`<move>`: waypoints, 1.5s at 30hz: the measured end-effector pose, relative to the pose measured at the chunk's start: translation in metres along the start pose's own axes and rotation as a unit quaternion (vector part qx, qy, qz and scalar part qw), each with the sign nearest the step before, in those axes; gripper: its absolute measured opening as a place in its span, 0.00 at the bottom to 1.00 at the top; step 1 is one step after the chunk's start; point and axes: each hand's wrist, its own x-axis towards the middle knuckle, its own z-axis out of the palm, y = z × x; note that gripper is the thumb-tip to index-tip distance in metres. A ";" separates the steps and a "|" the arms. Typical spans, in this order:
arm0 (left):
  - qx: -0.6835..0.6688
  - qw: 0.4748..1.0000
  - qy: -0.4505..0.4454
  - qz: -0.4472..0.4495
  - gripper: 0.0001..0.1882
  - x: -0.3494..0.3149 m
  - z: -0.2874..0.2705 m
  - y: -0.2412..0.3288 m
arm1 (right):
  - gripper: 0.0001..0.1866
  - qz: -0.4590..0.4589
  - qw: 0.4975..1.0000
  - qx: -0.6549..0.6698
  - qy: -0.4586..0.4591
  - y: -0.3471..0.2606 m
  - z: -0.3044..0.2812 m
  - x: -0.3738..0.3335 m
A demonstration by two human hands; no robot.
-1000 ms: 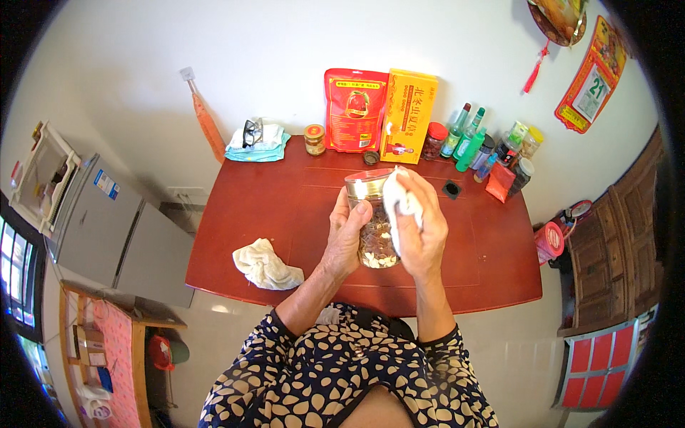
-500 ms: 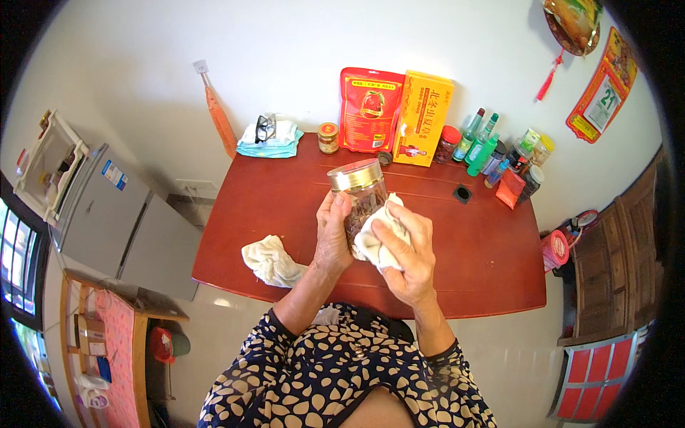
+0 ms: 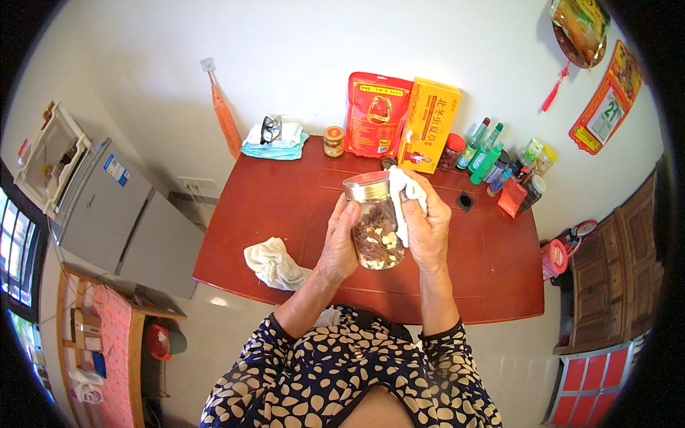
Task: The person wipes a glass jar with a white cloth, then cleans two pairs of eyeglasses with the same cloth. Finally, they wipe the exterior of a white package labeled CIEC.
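Note:
A clear glass jar (image 3: 378,239) with a gold-rimmed lid stands nearly upright in the air over the near half of the red-brown table. Dark dried pieces and pale bits fill its lower part. My left hand (image 3: 338,241) is closed round the jar's left side. On the other side my right hand (image 3: 430,230) grips a white cloth (image 3: 399,203), pressing it against the glass by the lid and wall. A second, crumpled cream cloth (image 3: 275,264) lies on the table beside my left forearm.
Along the table's back edge stand a small jar (image 3: 333,142), a red pouch (image 3: 377,114), a yellow box (image 3: 428,125) and several bottles (image 3: 485,160). Glasses (image 3: 270,130) rest on folded cloths at the back left. A grey refrigerator (image 3: 121,214) is on the left.
The jar has turned more upright and shifted slightly right. My right hand with the white cloth has moved up from the jar's lower part to its upper right side.

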 end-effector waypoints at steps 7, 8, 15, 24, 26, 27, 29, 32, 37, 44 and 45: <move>-0.120 0.988 -0.074 -0.061 0.26 -0.002 -0.010 0.006 | 0.27 -0.255 0.918 -0.295 -0.077 -0.013 0.010 -0.026; -0.151 0.984 -0.075 -0.065 0.26 -0.008 0.001 0.013 | 0.27 -0.260 0.920 -0.284 -0.074 -0.014 0.012 -0.026; 0.002 0.999 -0.027 -0.021 0.37 -0.006 -0.011 -0.003 | 0.17 -0.032 0.999 -0.032 0.017 -0.009 0.011 -0.018; -0.098 0.992 -0.079 -0.020 0.44 0.010 -0.007 0.008 | 0.19 0.206 0.967 0.148 0.009 0.018 0.006 -0.042; -0.073 0.997 -0.039 -0.010 0.46 0.011 -0.006 0.010 | 0.19 0.242 0.955 0.172 0.022 0.022 0.007 -0.051; -0.062 0.998 -0.018 -0.005 0.46 0.012 -0.005 0.010 | 0.19 0.247 0.951 0.186 0.012 0.024 0.005 -0.054; -0.103 0.994 -0.040 -0.015 0.46 0.016 -0.009 0.011 | 0.20 0.256 0.942 0.216 -0.010 0.027 0.000 -0.059; -0.095 0.995 -0.043 0.001 0.47 0.018 -0.013 0.012 | 0.21 0.254 0.955 0.152 0.002 0.022 -0.007 -0.063; -0.015 1.000 -0.025 0.007 0.46 0.013 -0.005 0.010 | 0.16 0.153 0.977 0.130 0.067 0.013 -0.003 -0.051; 0.004 1.000 -0.014 0.027 0.39 0.014 -0.008 0.010 | 0.14 -0.017 0.997 -0.069 0.026 0.004 0.001 -0.060; -0.022 0.999 0.004 0.023 0.38 0.015 -0.009 0.009 | 0.15 -0.054 0.992 -0.113 0.017 0.004 0.003 -0.061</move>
